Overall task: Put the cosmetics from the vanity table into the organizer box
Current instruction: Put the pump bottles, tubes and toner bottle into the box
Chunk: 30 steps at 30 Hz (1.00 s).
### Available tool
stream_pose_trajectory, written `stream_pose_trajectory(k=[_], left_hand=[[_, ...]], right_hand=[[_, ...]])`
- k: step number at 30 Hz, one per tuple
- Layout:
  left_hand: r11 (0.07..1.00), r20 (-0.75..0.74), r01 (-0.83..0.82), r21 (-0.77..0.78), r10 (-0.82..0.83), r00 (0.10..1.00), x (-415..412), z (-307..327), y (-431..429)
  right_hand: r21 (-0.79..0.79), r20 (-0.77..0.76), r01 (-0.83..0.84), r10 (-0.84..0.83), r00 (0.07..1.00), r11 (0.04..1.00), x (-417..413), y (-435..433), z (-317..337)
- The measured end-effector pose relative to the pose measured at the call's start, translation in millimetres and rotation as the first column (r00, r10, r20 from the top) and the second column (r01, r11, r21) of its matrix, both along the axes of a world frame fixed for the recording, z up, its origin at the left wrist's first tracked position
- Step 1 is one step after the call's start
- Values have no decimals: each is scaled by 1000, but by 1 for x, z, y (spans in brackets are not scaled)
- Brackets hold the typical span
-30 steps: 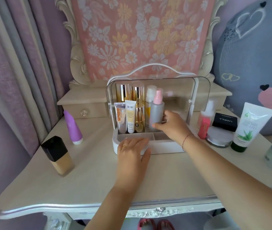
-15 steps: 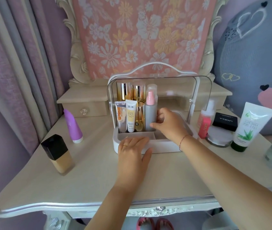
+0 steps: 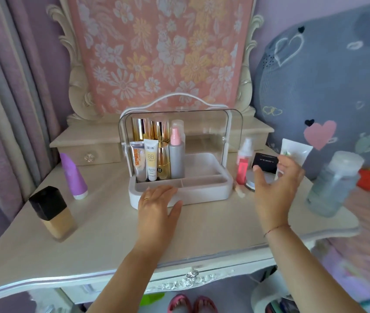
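Observation:
The white organizer box (image 3: 204, 192) with a clear lid stands at the middle of the vanity table (image 3: 202, 229). Its left side holds gold bottles, two tubes and a grey spray bottle with a pink top (image 3: 176, 160). My left hand (image 3: 158, 207) rests flat against the box's front edge. My right hand (image 3: 275, 185) hovers open, fingers spread, over the items right of the box: a black compact (image 3: 265, 165), a round jar (image 3: 250, 182), a red-pink bottle (image 3: 243, 164) and a white aloe tube (image 3: 295, 152). It holds nothing.
A foundation bottle with a black cap (image 3: 53, 213) and a purple bottle (image 3: 73, 176) stand at the left. A large clear bottle (image 3: 334, 184) stands at the right edge. A floral cloth covers the mirror; curtains hang at the left, a grey cushion lies at the right.
My right hand set the grey spray bottle into the box, let go, and moved right over the items beside the box. The left hand stayed put.

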<state>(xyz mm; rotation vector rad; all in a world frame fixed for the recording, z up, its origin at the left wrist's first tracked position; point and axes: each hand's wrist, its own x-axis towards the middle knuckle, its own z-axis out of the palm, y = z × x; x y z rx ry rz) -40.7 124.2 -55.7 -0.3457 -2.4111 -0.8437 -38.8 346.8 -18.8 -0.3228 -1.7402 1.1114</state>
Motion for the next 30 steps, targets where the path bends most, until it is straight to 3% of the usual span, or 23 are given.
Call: stream_pose_trajectory(k=[3,9,13,19,22,30], left_hand=[[999,5,0,-38,0,1000,1,-1,8],[998,-29,-2,-66,0,1000,0,-6,10],[999,-26,48,1,-48,999,9,2,33],[920,17,352,170,-360,933,27,27,136],[852,107,451,266,-491,864,28,33,189],[757,292,428,495,-608,738,15,24,267]], right_hand=[[-30,87,23,-20,996,999,6,9,-7],[-63,-124,270,-276,953,961,33,47,-12],[-156,-44,408,-418,907,900,42,87,-17],[-116,25,277,-276,961,954,43,126,-37],[-208,72,145,-133,989,967,44,137,-44],[-256,98,-242,274,957,936,50,162,-47]])
